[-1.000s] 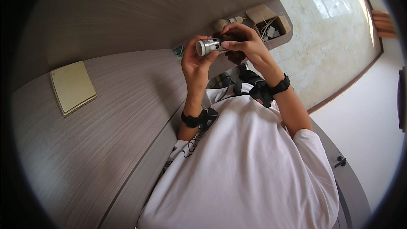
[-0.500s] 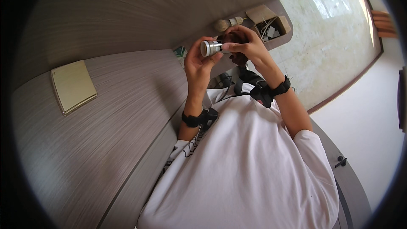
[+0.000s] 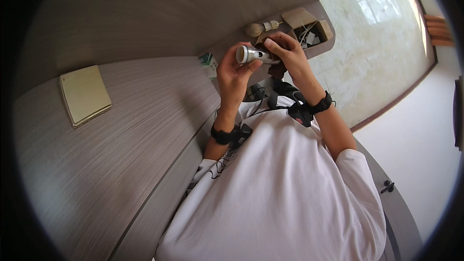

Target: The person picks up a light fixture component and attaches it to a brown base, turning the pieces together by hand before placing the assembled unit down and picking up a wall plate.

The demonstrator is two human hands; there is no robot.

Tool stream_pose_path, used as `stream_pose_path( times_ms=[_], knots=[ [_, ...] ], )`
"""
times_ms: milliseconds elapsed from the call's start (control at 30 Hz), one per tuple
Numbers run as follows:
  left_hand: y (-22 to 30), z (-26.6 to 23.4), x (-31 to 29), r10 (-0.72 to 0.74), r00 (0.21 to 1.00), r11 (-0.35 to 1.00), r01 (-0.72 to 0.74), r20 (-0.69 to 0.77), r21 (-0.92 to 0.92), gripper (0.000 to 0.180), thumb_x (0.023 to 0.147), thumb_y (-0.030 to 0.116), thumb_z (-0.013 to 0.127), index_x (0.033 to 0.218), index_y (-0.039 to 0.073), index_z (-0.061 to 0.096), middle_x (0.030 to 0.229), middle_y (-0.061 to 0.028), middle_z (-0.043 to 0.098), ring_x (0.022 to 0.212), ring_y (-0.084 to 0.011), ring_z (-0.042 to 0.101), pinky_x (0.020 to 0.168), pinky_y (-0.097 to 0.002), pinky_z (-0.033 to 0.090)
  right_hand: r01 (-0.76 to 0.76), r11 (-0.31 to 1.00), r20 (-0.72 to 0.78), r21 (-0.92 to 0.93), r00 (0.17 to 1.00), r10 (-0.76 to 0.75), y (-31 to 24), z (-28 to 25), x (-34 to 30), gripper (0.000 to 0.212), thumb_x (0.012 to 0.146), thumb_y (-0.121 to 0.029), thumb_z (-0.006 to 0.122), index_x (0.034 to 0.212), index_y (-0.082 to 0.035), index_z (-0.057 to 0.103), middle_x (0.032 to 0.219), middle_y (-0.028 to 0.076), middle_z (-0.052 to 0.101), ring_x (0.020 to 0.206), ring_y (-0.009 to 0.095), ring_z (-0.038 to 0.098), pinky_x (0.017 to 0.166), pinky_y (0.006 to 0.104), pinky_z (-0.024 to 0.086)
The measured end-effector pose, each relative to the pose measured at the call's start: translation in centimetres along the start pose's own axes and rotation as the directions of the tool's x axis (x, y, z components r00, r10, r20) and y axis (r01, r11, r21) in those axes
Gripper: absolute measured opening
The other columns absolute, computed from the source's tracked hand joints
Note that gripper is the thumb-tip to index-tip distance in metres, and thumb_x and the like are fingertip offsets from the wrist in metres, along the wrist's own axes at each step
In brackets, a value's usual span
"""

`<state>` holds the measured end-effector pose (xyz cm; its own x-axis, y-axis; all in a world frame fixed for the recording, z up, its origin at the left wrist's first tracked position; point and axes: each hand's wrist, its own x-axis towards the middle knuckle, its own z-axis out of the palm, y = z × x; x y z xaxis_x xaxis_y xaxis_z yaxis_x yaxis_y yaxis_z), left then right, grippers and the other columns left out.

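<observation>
On the left, we see a pale, flat notebook-like item [image 3: 86, 97] on the surface [image 3: 121, 130], well apart from the hands and at little risk. Rightward, our left hand [image 3: 233, 75] has its grip clamped on the silver flashlight [image 3: 254, 55], held in the air with its wide end pointing left; smooth metal could slide or roll out if the thumb eases, and it would probably drop toward our lap. Just far of it lies a brush [image 3: 255, 29], which our knuckles could knock. The brown cloth [image 3: 276, 71] is pinched by our right hand [image 3: 293, 57] at the flashlight's narrower end; pulling hard there could wrench it loose. Farther right, a careless elbow or wrist could tip the open carton [image 3: 326, 30] of cables.
</observation>
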<state>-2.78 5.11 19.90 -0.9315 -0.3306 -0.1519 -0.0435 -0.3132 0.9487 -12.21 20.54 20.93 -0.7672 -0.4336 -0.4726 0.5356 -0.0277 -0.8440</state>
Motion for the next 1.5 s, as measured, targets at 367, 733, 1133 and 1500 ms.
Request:
stream_pose_path(
  times_ms=[367,733,1133,1500],
  knots=[
    [0.3,-0.4,0.7,-0.062,0.959,0.998,0.063,-0.278,-0.006,0.032,0.094,0.024,0.079,0.115,0.008,0.060,0.103,-0.0010,0.065,0.095,-0.0116,0.064,0.080,-0.0271,0.051,0.227,0.965,0.229,0.132,0.940,-0.252,2.2,1.9,-0.5,0.051,0.093,0.005,0.067,0.142,0.000,0.052,0.136,0.009,0.063,0.118,0.015,0.059,0.099,0.0297,0.048],
    [1.7,-0.3,0.3,-0.004,1.000,0.990,0.000,-0.028,-0.142,0.042,0.099,0.023,0.070,0.134,0.005,0.055,0.129,-0.0091,0.063,0.116,-0.0170,0.061,0.093,-0.0304,0.049,0.078,0.985,0.151,0.157,0.983,-0.102,-0.4,2.0,-1.1,0.031,0.104,-0.016,0.060,0.129,0.002,0.061,0.121,0.009,0.066,0.110,0.016,0.062,0.093,0.0296,0.053],
    [0.2,-0.4,0.5,-0.120,0.968,0.988,0.095,-0.222,-0.121,0.030,0.100,0.027,0.070,0.120,0.007,0.060,0.114,-0.0038,0.065,0.099,-0.0122,0.065,0.083,-0.0267,0.055,0.562,0.726,0.247,-0.396,0.827,-0.505,-0.2,3.3,-1.1,0.040,0.089,0.005,0.066,0.127,-0.003,0.070,0.131,0.014,0.064,0.107,0.027,0.070,0.088,0.0348,0.056],
    [0.2,-0.6,0.5,-0.119,0.986,0.983,0.100,-0.119,-0.153,0.029,0.100,0.024,0.069,0.122,0.008,0.059,0.109,-0.0031,0.066,0.102,-0.0123,0.066,0.086,-0.0289,0.058,0.267,0.925,-0.084,-0.270,0.951,-0.299,0.2,3.6,-0.3,0.025,0.096,-0.012,0.067,0.115,0.003,0.072,0.103,0.013,0.077,0.090,0.015,0.072,0.079,0.0282,0.055]
  ],
)
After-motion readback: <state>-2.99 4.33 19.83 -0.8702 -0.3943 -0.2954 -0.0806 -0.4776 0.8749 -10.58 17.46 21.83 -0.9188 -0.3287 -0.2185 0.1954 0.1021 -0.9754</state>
